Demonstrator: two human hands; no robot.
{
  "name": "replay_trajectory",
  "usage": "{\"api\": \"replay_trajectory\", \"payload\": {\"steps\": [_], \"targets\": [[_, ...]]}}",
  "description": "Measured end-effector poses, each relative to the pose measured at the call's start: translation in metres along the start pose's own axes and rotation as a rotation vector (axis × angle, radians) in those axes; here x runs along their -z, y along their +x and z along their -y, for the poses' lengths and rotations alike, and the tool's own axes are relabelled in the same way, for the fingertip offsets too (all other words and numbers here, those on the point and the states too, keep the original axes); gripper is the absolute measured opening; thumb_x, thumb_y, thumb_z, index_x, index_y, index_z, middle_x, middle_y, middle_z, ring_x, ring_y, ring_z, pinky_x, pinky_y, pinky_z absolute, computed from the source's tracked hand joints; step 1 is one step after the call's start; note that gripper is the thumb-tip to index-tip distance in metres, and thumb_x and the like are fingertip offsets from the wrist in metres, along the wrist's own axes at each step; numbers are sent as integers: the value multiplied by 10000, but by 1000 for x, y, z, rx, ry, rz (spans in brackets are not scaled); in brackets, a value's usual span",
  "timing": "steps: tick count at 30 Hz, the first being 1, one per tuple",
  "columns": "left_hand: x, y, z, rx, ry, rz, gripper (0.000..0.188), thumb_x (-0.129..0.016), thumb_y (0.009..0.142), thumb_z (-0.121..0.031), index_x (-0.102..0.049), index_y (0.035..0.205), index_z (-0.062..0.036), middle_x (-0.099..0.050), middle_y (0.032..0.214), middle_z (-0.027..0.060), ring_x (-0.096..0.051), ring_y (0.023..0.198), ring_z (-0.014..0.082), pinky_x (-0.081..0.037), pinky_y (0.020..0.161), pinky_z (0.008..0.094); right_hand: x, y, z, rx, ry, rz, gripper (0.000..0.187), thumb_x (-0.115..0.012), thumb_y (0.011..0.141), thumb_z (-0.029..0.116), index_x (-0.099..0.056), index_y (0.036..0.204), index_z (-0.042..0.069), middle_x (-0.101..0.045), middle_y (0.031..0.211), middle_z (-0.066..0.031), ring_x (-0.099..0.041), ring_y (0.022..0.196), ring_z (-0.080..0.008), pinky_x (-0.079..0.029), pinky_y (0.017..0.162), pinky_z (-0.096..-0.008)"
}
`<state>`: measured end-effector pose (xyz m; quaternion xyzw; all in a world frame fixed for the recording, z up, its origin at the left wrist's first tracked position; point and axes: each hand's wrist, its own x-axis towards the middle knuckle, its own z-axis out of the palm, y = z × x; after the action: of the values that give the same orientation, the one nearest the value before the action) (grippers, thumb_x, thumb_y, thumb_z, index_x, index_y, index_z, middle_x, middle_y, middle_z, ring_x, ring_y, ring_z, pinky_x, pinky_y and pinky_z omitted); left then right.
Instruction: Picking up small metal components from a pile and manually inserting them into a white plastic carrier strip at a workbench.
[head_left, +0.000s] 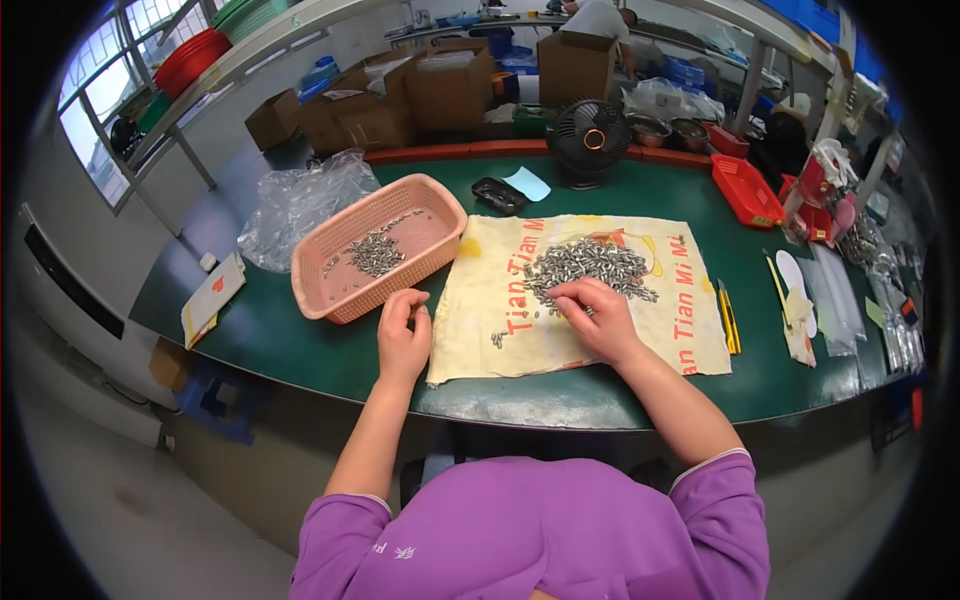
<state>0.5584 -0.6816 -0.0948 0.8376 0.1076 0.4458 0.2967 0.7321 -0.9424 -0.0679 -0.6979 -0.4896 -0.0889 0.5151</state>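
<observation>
A heap of small silvery metal pieces (600, 262) lies on a pale yellow printed cloth sack (470, 345) spread flat before me. At the heap's near-left edge, my right hand (598, 318) has its fingers drawn together; whatever they pinch is too small to make out. My left hand (403, 335) is beside the near right corner of a pink plastic basket (345, 308), fingers curled in, their contents hidden. More of the same metal pieces (376, 254) lie inside the basket. A few loose ones (498, 340) sit apart on the sack.
Clear plastic bags (290, 210) lie left of the basket. Behind the sack stand a black fan (588, 140) and a black case (498, 195). A yellow cutter knife (728, 318) is at the sack's right edge; a red tray (747, 190) stands farther right. Someone works in the background.
</observation>
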Motion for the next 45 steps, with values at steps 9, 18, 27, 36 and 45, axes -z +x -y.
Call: {"api": "replay_trajectory", "payload": {"steps": [9, 18, 27, 36, 45], "targets": [[-1, -1, -20, 262, -152, 230, 366, -671, 898, 31, -629, 1259, -4, -662, 1113, 94, -644, 877, 153, -555, 797, 288, 4, 3, 6, -78, -1, 54, 129, -697, 914, 99, -744, 1029, 65, -716, 964, -88, -684, 889, -264, -564, 766, -364], [-32, 3, -65, 240, -53, 684, 547, -715, 848, 49, -579, 1374, -12, -660, 1130, 88, -625, 939, 157, -550, 857, 290, -12, 9, 15, -108, -348, 431, 275, -710, 847, 98, -727, 1120, 65, -676, 1082, -133, -663, 1023, -334, -553, 900, -420], [-54, 7, -65, 228, -201, 776, 552, -677, 859, 60, -574, 1392, -35, -669, 1083, 96, -648, 1005, 191, -543, 893, 309, -16, 12, 5, -160, -280, 546, 240, -706, 819, 84, -726, 1056, 51, -654, 1018, -145, -651, 989, -354, -542, 872, -457], [-44, 6, -71, 117, 6, 704, 286, -769, 814, -39, -674, 1084, -28, -615, 1134, 109, -575, 1157, 301, -473, 1009, 399, -20, 3, 18, -172, -164, 444, 176, -737, 822, 89, -728, 997, 70, -644, 1001, -111, -649, 981, -322, -540, 865, -435], [-47, 11, -72, 115, -51, 780, 208, -753, 804, -28, -667, 993, -27, -574, 1120, 125, -554, 1127, 335, -465, 998, 423, -14, -4, 15, -193, -135, 395, 98, -745, 812, 66, -709, 903, 64, -603, 930, -84, -623, 931, -299, -518, 815, -420]]}}
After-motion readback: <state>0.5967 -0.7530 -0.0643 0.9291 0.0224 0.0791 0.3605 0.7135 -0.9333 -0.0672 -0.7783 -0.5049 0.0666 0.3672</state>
